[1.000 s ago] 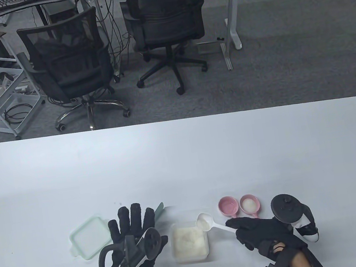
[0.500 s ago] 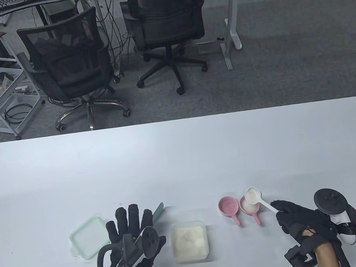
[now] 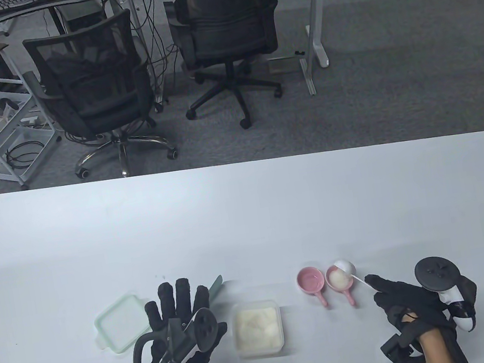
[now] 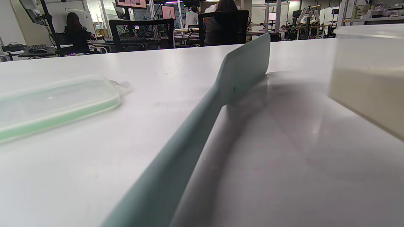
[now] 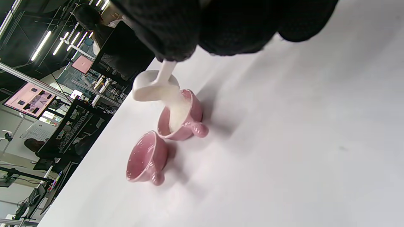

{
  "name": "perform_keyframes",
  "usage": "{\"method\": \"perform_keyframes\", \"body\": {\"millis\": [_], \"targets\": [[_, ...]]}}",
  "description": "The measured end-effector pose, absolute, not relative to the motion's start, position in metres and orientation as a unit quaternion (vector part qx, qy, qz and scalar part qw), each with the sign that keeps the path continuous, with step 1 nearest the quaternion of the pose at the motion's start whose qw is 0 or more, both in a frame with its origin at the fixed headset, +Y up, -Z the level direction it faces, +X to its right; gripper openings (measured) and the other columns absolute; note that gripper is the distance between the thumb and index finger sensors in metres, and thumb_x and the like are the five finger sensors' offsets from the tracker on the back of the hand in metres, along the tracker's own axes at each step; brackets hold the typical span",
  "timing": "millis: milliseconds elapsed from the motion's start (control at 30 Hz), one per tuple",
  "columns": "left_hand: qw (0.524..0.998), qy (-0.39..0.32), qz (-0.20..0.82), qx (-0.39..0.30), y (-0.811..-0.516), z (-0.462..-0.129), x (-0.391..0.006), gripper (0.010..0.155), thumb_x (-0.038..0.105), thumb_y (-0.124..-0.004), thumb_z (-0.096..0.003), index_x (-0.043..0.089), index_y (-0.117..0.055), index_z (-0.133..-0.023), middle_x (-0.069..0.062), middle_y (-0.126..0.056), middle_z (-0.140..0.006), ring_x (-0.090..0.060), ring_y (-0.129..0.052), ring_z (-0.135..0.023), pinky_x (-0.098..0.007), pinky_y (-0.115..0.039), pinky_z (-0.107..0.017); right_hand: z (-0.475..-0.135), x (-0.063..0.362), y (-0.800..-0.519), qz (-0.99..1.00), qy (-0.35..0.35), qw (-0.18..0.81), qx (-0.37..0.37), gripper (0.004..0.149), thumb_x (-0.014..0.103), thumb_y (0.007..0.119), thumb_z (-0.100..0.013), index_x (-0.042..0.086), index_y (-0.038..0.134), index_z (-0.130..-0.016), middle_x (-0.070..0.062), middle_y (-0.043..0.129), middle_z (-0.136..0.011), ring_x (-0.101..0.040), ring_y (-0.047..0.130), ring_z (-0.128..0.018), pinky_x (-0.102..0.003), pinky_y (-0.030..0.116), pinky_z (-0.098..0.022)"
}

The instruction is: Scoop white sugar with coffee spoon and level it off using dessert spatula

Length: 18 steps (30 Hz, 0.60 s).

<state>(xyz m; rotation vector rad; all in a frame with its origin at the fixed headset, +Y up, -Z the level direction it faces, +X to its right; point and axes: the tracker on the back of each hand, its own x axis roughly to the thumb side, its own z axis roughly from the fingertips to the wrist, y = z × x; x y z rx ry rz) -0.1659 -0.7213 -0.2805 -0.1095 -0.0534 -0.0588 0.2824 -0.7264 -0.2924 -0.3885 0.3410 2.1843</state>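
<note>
The right hand pinches the spoon, now tipped, sugar pouring into the cup; left hand stays flat, seemingly on the spatula.

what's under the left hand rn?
The left hand lies flat, fingers straight, over the dessert spatula. Only the blade tip pokes out in the table view; the handle is covered. Whether the palm presses it can't be seen.
</note>
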Motion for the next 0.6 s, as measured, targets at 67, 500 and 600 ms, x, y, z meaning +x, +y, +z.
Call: {"method": "perform_keyframes", "body": {"millis": [67, 500, 600], "targets": [[0.998, -0.026, -0.030, -0.054, -0.721, -0.280, -0.166, 0.088, 0.075, -0.059, -0.0432, 0.041, -0.020, -0.113, -0.003, -0.004, -0.123, -0.046, -0.008, -0.115, -0.070, -0.024, -0.079, -0.292, 0.282, -0.725, 0.876, 0.136, 0.439, -0.149, 0.048, 0.017, 0.083, -0.053, 0.021, 0.074, -0.100, -0.021, 0.080, -0.081, -0.032, 0.083, -0.054, -0.062, 0.061, -0.064], [0.998, -0.032, -0.005, -0.048, -0.721, -0.281, -0.168, 0.086, 0.074, -0.058, -0.0456, 0.039, -0.018, -0.113, -0.002, -0.005, -0.123, -0.043, -0.009, -0.116, -0.068, -0.024, -0.080, -0.290, 0.253, -0.715, 0.818, 0.141, 0.558, -0.020, 0.054, 0.020, 0.068, -0.058, 0.000, 0.061, -0.107, -0.016, 0.083, -0.075, -0.028, 0.085, -0.050, -0.060, 0.065, -0.062], [0.998, -0.050, 0.020, -0.043, -0.722, -0.282, -0.168, 0.087, 0.075, -0.058, -0.0431, 0.040, -0.020, -0.113, 0.000, -0.008, -0.124, -0.045, -0.010, -0.116, -0.070, -0.024, -0.079, -0.289, 0.245, -0.712, 0.825, 0.141, 0.547, -0.005, 0.053, 0.020, 0.069, -0.058, 0.002, 0.062, -0.107, -0.016, 0.083, -0.076, -0.029, 0.085, -0.051, -0.060, 0.064, -0.062]]}}
